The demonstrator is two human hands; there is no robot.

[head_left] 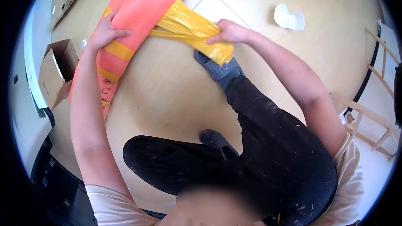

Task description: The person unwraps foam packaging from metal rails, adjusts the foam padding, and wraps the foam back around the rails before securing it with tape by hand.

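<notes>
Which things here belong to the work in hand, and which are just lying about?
In use: pink bundle, under the left hand; yellow plastic, gripped by the right hand.
Seemingly lying about: cardboard box; curved white piece.

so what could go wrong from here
The right hand grips yellow plastic that, in this view, overlaps a grey shoe, so it might snag underfoot. The plastic looks thin and creased; a hard pull could tear it. The left hand lies on the pink bundle with its thumb spread, so the bundle might slip.
</notes>
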